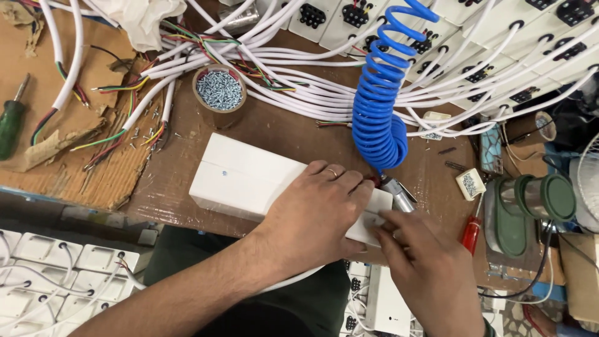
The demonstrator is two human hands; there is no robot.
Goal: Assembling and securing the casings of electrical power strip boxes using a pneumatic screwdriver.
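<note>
- Nearest the camera: the right hand [430,265], low right, fingers bent, tips pinched at the right end of the white box [249,178]. What the tips grip is too small to tell; they touch the box edge.
- Left hand [321,212] lies palm-down, pressed flat over the right half of the white box, fingers spread toward its far edge. A ring [333,173] shows on one finger. Not clenched; it holds the box down rather than wrapping it.
- White box sits on the brown workbench [299,134], near the front edge, tilted slightly, long side running left to right. Left half uncovered, plain white.
- A metal tool tip [397,195] pokes out just beyond the left fingertips, touching the right end of the box. A blue coiled hose [380,93] hangs down to it.
- Below the bench edge, left: stacked white socket plates [56,274] with white cords.
- Right of the hands: a red-handled screwdriver [472,232] lying on the bench, beside a green-and-steel flask [536,198] on its side.
- Mid bench: a roll of brown tape [219,93] standing flat, its core filled with silver screws [219,89].
- Left: torn cardboard [62,125] with stripped wire ends in red, yellow and green, and a green-handled screwdriver [10,128].
- Far edge: a thick bundle of white cables [299,93] running to rows of white socket boards [486,43].
</note>
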